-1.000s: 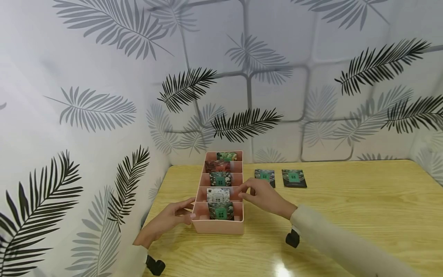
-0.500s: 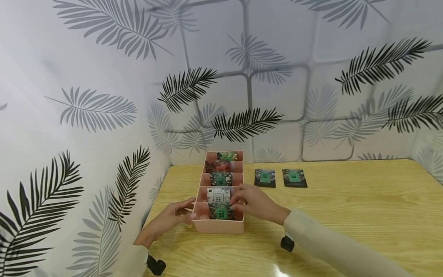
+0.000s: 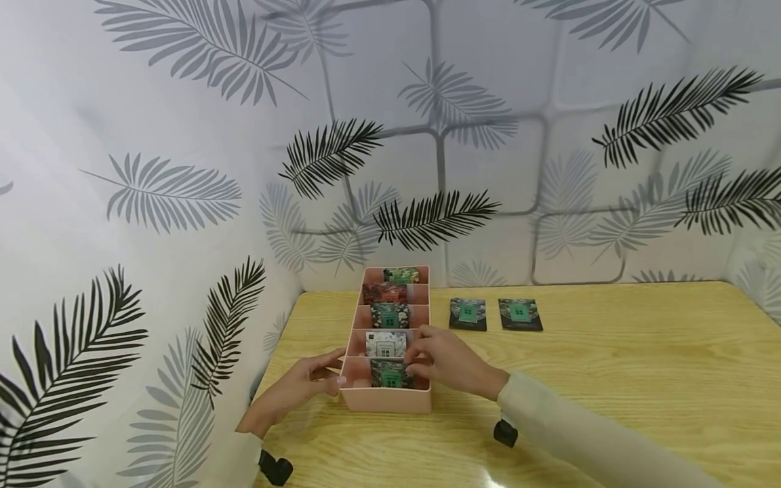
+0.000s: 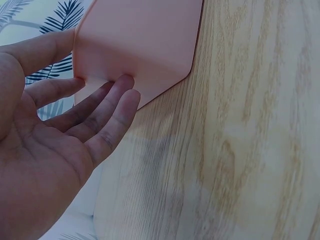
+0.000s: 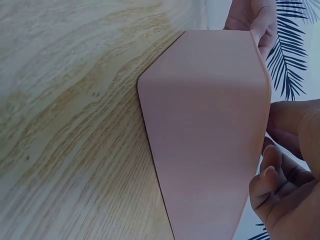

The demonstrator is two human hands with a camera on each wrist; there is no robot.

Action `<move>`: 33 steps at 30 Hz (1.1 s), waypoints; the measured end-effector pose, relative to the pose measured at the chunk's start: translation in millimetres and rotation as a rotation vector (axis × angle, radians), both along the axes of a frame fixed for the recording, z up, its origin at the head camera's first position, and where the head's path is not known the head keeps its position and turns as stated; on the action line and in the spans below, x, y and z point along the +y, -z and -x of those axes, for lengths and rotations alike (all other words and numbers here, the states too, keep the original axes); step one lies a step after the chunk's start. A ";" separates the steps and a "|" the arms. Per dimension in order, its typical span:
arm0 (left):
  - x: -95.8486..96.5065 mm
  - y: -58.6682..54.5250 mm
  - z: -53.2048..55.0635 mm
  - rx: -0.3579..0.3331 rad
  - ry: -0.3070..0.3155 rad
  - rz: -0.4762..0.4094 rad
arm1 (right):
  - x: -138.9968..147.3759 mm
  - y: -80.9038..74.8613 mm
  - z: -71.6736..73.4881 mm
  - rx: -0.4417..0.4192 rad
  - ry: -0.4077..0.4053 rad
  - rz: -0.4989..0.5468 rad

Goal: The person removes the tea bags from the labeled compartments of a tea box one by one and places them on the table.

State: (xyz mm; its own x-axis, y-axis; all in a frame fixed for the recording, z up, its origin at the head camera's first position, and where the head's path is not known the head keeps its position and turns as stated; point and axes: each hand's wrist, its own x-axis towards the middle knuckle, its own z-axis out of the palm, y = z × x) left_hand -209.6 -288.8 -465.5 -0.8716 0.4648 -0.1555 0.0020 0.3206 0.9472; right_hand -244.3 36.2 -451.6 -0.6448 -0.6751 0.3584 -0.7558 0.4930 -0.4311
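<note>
Presently, a flat, dark, green-labelled packet [image 3: 388, 374] is sitting in the nearest compartment of a long pink plastic box [image 3: 386, 401] running toward the back edge of the wooden table [image 3: 586, 400]. My nearer right hand [image 3: 450, 360] is meeting the packet's right edge with curled fingers, whether pinching I cannot tell; my relaxed left hand [image 3: 295, 390] is touching the box's near left corner.
</note>
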 end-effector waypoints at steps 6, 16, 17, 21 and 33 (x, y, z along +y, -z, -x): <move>-0.7 0.5 -0.4 -0.006 0.002 0.003 | -1.0 -2.0 -3.8 -0.083 -0.051 0.024; -0.5 -0.2 -1.4 -0.004 0.006 0.008 | -4.2 -4.1 -8.9 -0.100 -0.093 -0.008; -0.5 -0.1 -1.4 -0.005 0.007 0.003 | -4.3 -4.4 -9.1 -0.095 -0.093 -0.008; 0.2 -0.4 -0.7 -0.018 0.015 -0.022 | -2.8 -4.0 -9.0 -0.103 -0.067 0.026; 1.5 -0.2 -1.0 -0.021 0.011 -0.012 | 16.1 -18.2 -5.6 -0.126 0.040 0.218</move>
State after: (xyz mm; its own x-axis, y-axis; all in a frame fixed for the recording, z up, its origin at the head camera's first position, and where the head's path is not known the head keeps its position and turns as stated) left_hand -208.6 -287.4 -465.3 -0.8631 0.4763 -0.1680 -0.0144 0.3093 0.9509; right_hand -238.8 52.3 -433.4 -0.7179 -0.5641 0.4079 -0.6714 0.4064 -0.6197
